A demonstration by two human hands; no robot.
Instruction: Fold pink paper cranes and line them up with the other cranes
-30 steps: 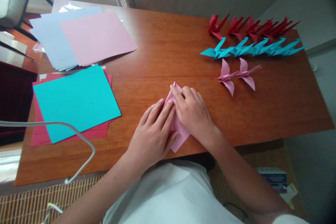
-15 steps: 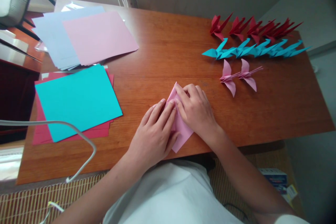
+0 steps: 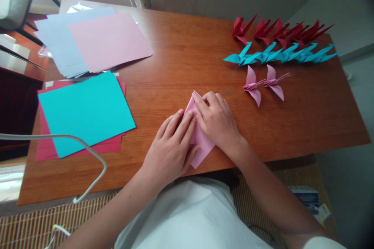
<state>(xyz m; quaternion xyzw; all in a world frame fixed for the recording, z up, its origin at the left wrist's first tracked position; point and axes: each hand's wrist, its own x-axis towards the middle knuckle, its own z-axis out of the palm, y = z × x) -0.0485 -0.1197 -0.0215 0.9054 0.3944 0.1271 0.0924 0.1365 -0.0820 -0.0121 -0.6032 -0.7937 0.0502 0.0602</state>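
A folded piece of pink origami paper [image 3: 201,148] lies on the table in front of me, its narrow tip pointing away. My left hand [image 3: 174,144] lies over its left side, fingers stretched out and pressing down. My right hand [image 3: 217,118] is bent over the upper right part. Its index finger sits near the tip and its thumb close to the left fingertips, closed on a fold. Both hands hide much of the paper. Beyond them to the right, two pink paper cranes [image 3: 253,85] stand one behind the other.
Rows of blue cranes [image 3: 257,57] and red cranes [image 3: 241,30] stand at the back right. To the left lie a blue sheet [image 3: 87,113] over red sheets [image 3: 106,147], and pink [image 3: 112,42] and pale blue sheets [image 3: 60,41]. A white cable [image 3: 99,155] curves over the table's front left.
Both hands stay on the pink paper in almost the same pose. The whole view has shifted very slightly.
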